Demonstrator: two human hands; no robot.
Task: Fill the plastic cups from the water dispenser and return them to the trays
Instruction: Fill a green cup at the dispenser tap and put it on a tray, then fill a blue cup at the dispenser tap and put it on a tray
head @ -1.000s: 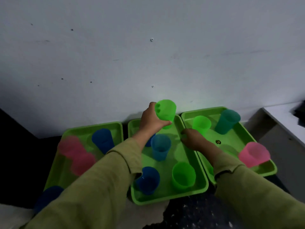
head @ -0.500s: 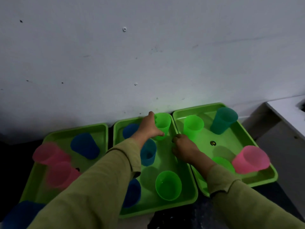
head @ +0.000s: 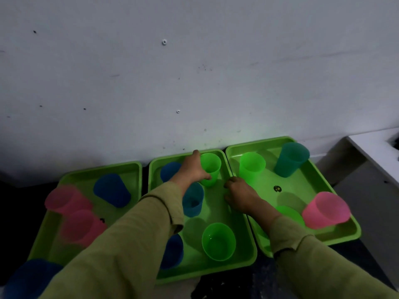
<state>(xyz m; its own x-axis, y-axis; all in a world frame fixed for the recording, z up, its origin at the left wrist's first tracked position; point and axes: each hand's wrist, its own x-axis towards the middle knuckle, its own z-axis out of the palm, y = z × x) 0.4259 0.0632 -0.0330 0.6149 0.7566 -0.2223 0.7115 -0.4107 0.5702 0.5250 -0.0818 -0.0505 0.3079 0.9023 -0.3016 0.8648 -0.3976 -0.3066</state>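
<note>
The left hand (head: pixel 193 171) wraps the green cup (head: pixel 212 167) at the middle tray (head: pixel 218 201)'s far end, centre frame — light, thin-walled, likely sloshy, so best held mid-wall. The right hand (head: pixel 239 195) curls beside it; grip unclear.

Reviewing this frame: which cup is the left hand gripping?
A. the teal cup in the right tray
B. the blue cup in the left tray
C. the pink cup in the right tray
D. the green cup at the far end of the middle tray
D: the left hand has its fingers wrapped round the green cup standing at the far end of the middle tray.
</note>
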